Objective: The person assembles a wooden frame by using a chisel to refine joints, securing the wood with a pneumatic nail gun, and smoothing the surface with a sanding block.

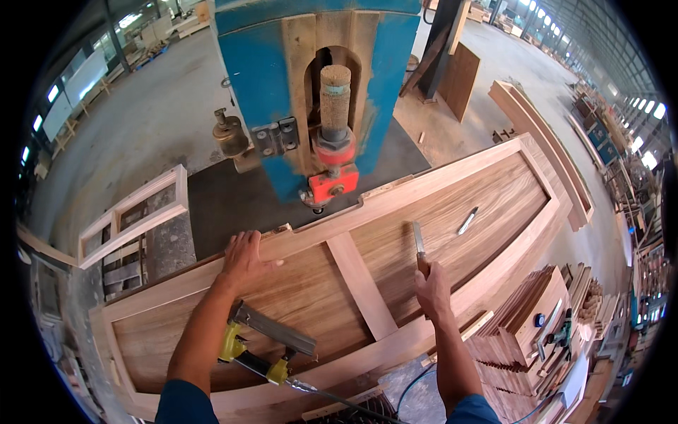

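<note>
The right hand [433,288], right of centre in the frame, has its fingers closed around the handle of a flat-bladed tool [418,239], blade pointing up the frame. The left hand [243,258], left of centre, lies with fingers spread and extended on the upper rail of a wooden panel [361,286] that spans the middle of the frame. On the panel, a slim pale tool [467,220] lies to the right of the blade, and a yellow-and-black nail gun [272,369] rests at lower left of centre. Beyond the rail, at upper centre, stands a blue machine [254,63] with a red fitting [334,185].
</note>
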Available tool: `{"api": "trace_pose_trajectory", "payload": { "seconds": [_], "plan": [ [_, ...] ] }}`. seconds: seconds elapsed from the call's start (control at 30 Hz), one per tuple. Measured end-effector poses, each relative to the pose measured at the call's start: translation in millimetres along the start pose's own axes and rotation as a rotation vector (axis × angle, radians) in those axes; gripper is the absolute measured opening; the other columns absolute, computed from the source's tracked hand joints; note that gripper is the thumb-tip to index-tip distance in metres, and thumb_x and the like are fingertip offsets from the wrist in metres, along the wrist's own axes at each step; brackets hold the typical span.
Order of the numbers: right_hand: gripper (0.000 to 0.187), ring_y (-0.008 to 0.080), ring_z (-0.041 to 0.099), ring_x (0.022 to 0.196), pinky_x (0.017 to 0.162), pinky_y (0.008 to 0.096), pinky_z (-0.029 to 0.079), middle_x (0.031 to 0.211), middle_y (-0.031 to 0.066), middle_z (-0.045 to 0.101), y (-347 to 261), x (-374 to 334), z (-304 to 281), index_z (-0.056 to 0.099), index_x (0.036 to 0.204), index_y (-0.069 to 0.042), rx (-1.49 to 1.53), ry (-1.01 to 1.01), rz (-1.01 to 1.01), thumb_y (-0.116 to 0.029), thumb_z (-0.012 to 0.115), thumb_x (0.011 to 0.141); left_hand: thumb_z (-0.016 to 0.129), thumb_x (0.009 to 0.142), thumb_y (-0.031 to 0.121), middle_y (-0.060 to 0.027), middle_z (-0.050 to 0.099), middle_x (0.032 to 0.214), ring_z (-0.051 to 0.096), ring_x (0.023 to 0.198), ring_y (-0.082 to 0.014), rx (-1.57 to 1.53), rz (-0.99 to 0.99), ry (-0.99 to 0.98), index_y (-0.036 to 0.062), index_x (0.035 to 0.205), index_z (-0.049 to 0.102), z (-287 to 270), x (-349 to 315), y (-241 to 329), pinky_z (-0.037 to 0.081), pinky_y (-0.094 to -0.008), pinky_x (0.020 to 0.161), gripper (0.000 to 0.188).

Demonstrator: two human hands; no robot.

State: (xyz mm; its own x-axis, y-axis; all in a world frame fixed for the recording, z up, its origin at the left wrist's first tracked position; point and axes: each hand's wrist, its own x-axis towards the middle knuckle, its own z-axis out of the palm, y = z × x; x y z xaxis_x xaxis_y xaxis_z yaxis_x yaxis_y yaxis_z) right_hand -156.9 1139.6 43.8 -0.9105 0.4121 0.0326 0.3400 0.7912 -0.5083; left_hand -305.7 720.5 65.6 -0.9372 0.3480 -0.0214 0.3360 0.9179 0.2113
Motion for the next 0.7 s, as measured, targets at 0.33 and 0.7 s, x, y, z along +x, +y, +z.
{"api": "trace_pose_trajectory", "payload": {
  "seconds": [0.33,0.7],
  "plan": [
    [0.029,0.0321,0.059,0.092,0.079,0.0416,0.050,0.098,0.0130,0.058,-167,-116,25,0.056,0.102,-0.004,0.475,-0.357,-0.935,-0.012,0.068,0.077,0.085,0.066,0.051,-0.0161,0.057,0.106,0.052,0.106,-0.0348,0.032,0.054,0.068,0.0022,0.109,0.052,10,5,-7,0.044,-0.0482,0.096,0.074],
    [0.025,0.0296,0.061,0.091,0.081,0.0416,0.049,0.097,0.0112,0.060,-170,-85,75,0.059,0.103,-0.005,0.284,-0.334,-0.974,-0.020,0.064,0.084,0.086,0.064,0.050,-0.0151,0.058,0.106,0.053,0.106,-0.0341,0.015,0.037,0.071,0.0022,0.109,0.052,10,1,-10,0.044,-0.0473,0.096,0.074]
  ]
}}
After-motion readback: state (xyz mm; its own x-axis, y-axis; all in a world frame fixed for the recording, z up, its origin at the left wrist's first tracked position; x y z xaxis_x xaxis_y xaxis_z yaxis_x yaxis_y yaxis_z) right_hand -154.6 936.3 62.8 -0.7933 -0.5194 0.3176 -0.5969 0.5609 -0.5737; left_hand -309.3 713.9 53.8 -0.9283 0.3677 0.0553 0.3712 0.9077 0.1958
